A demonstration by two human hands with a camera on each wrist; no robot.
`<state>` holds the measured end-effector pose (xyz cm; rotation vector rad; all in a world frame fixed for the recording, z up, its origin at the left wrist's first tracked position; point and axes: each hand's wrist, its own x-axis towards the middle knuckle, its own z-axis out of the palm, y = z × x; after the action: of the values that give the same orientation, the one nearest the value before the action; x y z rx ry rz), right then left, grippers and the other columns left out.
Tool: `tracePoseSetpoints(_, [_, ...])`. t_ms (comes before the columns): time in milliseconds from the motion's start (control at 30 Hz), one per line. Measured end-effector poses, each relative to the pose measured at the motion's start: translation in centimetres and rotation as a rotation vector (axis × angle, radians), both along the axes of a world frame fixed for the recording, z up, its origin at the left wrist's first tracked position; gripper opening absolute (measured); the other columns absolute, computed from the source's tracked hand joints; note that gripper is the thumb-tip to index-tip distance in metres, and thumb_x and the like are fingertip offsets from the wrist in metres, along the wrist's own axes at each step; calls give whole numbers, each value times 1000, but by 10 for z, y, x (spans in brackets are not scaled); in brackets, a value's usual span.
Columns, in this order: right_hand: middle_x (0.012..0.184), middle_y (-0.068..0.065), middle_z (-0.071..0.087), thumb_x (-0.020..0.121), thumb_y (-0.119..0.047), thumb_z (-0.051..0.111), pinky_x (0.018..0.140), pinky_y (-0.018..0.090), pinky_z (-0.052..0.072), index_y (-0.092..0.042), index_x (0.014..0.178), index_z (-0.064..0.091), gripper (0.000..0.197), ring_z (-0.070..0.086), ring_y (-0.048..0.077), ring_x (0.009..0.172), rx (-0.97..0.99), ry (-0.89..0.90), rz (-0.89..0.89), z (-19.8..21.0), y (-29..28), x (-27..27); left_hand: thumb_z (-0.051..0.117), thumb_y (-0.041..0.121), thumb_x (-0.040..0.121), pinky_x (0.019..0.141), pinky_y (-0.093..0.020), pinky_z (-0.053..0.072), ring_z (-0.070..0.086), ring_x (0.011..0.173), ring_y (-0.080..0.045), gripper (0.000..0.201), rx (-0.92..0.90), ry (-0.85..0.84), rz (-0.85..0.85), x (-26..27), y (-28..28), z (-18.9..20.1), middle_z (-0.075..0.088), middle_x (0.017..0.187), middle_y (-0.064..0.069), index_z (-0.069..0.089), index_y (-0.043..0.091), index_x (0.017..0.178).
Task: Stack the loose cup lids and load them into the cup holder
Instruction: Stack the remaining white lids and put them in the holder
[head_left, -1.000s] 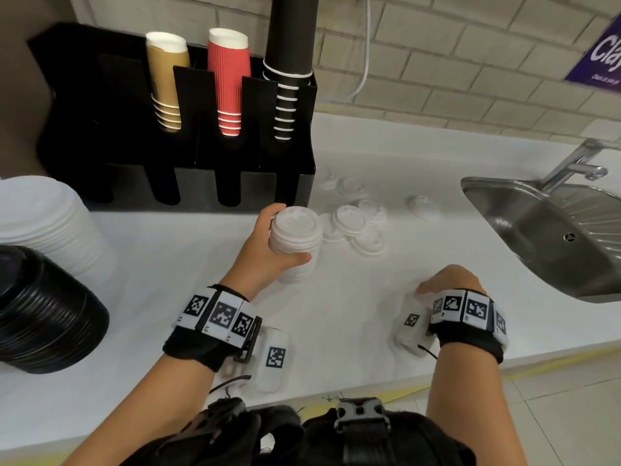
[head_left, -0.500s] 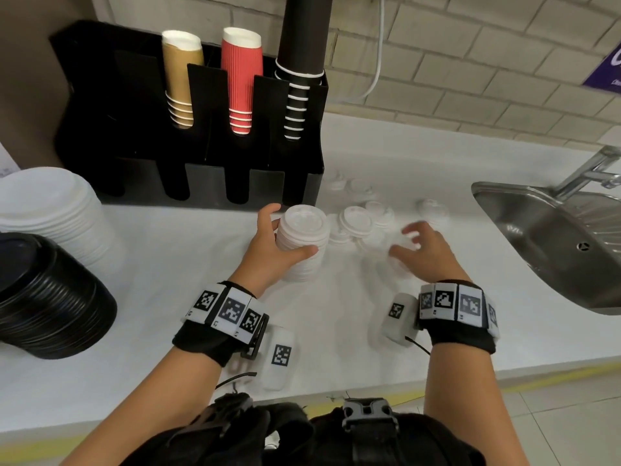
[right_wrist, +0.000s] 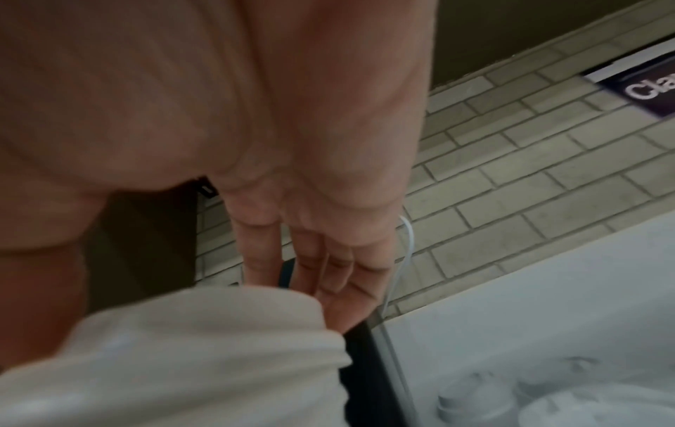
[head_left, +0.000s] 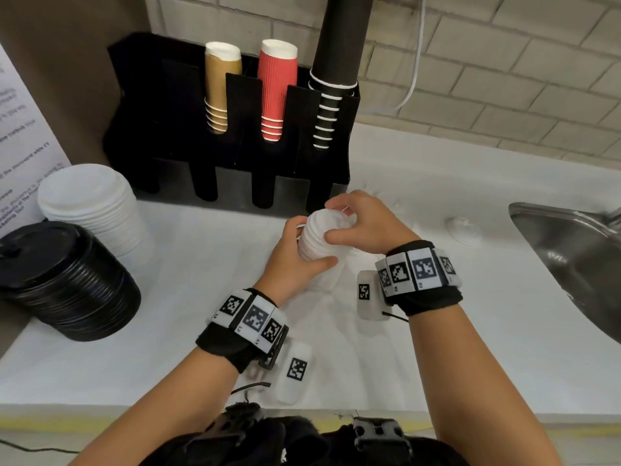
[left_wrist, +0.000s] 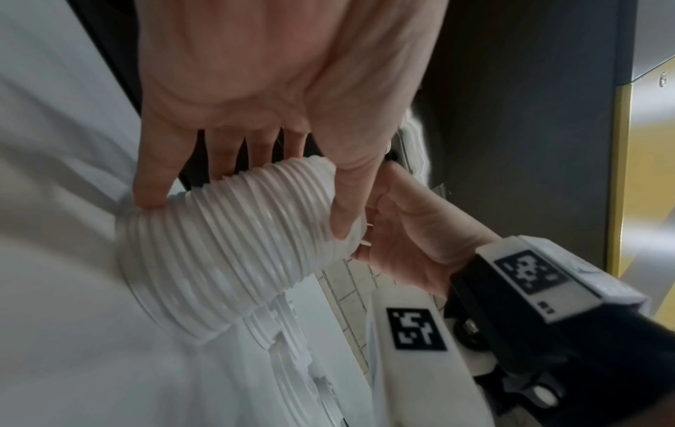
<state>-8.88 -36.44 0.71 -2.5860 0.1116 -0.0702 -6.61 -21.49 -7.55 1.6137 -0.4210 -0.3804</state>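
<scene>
**Both hands close on a tall stack of cup lids at the coffee bench**

A person's left hand [head_left: 295, 260] wraps the side of a stack of white cup lids [head_left: 319, 237], thumb at the front and fingers curled round the back, holding it tilted above the white bench [head_left: 168, 348], just in front of the black cup holder [head_left: 235, 156]. The right hand [head_left: 366, 223] grips the stack's upper end, fingers arched over the top lid and thumb pressed to its side.

The left wrist view shows the stack [left_wrist: 233, 239] as a ribbed column of thin, translucent white rims, nested closely and leaning slightly out of line. It looks light and springy rather than rigid: such lids probably flex under a pinch, and a long column is likely to bow or shear apart if held at one end only. The safest hold appears to be the one now in use, one hand round the lower half and one capping the top, squeezing the rims gently together along the axis. The smooth plastic may slide, so a firm wrap counts for more than force.

More loose lids [right_wrist: 486, 401] lie on the bench near the holder's corner, and a single lid [head_left: 463, 227] sits apart towards the steel sink [head_left: 571, 250].
</scene>
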Motion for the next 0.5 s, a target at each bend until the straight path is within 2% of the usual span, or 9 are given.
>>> tracePoseSetpoints(233, [111, 0, 50, 71, -22, 78, 86, 20, 36, -14, 123, 60, 56, 51, 13, 102, -25, 27, 71, -4, 0, 6, 81, 12, 76, 81, -11, 42, 49, 103, 7, 67, -15, 13, 39, -2, -1, -1, 50, 111, 22, 39, 25, 127])
tracePoseSetpoints(400, [112, -3, 48, 71, -23, 79, 85, 18, 36, -16, 125, 59, 58, 51, 12, 104, -23, 37, 107, -6, -4, 6, 81, 12, 75, 72, 0, 40, 49, 97, 14, 68, -19, 6, 57, -5, -1, -2, 50, 112, 23, 39, 27, 127])
tracePoseSetpoints(500, [112, -4, 49, 72, -26, 80, 83, 18, 36, -17, 125, 58, 58, 50, 9, 102, -22, 60, 150, -7, -7, 6, 80, 8, 76, 73, -1, 42, 54, 95, 13, 78, -38, 2, 47, -7, -1, 1, 50, 114, 21, 33, 34, 132])
